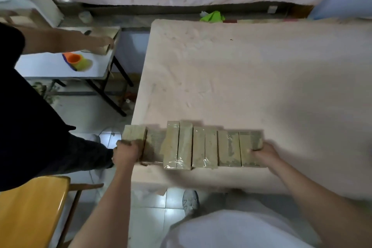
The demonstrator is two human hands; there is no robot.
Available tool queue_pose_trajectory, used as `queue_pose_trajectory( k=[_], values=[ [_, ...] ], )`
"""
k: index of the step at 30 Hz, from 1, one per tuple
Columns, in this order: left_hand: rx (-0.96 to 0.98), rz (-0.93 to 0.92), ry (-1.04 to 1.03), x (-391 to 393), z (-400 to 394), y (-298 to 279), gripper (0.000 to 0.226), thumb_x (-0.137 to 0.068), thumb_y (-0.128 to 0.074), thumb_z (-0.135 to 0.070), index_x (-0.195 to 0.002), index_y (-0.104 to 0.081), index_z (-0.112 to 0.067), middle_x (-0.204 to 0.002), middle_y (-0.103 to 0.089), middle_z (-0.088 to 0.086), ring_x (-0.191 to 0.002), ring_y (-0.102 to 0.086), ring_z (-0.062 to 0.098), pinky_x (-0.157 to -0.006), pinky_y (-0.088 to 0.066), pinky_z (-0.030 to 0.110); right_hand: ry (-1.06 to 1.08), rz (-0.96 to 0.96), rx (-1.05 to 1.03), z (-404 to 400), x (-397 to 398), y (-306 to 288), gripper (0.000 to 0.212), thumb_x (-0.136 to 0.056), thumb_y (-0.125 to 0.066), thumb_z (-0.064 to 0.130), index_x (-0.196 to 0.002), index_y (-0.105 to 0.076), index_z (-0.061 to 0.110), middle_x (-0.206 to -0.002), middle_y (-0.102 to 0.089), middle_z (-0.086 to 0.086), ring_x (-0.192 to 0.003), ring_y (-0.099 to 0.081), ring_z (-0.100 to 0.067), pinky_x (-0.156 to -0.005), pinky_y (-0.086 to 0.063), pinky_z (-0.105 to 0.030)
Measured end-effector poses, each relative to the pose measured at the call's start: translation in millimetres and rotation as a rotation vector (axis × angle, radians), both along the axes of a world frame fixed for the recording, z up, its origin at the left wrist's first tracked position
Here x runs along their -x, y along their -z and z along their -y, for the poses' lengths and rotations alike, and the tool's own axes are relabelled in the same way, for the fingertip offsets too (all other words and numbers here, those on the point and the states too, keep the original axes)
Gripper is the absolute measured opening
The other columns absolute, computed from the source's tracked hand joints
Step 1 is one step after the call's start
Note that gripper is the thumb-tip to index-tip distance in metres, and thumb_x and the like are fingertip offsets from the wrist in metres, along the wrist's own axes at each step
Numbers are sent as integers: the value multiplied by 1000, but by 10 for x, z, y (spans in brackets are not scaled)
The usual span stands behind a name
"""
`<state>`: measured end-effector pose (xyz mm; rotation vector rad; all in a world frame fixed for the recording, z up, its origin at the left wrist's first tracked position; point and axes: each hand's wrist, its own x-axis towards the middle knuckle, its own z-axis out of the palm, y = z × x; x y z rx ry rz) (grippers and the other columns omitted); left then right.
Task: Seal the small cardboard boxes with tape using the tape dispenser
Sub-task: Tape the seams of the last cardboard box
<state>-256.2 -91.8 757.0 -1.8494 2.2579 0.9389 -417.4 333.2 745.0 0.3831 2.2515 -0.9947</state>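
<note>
A row of several small cardboard boxes, taped with clear tape, lies side by side near the front edge of the pink-covered table. My left hand grips the leftmost box of the row, fingers curled over its end. At the other end my right hand presses against the rightmost box, its fingers on the box's side. The row is squeezed between both hands. An orange and yellow tape dispenser lies on the small white side table at the left.
Another person in dark clothes stands at the left, an arm reaching over the white side table to a cardboard box. A yellow wooden chair is at the lower left. A green bag lies beyond the table's far edge.
</note>
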Motion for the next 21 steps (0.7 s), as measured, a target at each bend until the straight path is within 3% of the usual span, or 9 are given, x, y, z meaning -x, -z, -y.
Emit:
queue_pose_trajectory(
  k=[4,8,17,21],
  values=[
    [-71,10,93,-85,208,87,54,-90,-54,-51,-116,-63,-5,-116,-67,19,-110,-61,39,-90,-47,40,56,-11,75,50,-46,-36,33,-89,-69,7,-122,-69,13,-115,-71,-6,-107,-65,-25,-97,-52,-41],
    [-231,-70,48,-196,341,182,68,-80,-62,-65,-119,-63,-9,-114,-67,13,-104,-61,34,-89,-49,38,101,-34,104,81,-109,-45,32,-88,-70,6,-119,-69,13,-111,-70,-6,-104,-65,-24,-96,-51,-36],
    [-247,-200,106,1,89,78,56,-87,-67,-52,-122,-59,-8,-116,-66,11,-107,-60,33,-90,-49,39,245,-52,125,-122,-38,-213,33,-84,-73,6,-116,-68,12,-109,-70,-10,-97,-66,-27,-84,-51,-34],
    [-258,-233,151,337,-114,51,57,-85,-66,-57,-118,-60,-11,-113,-65,10,-106,-59,34,-90,-49,40,280,-85,127,-407,150,-451,31,-86,-71,5,-115,-63,11,-108,-67,-11,-93,-64,-26,-81,-49,-32]
  ],
)
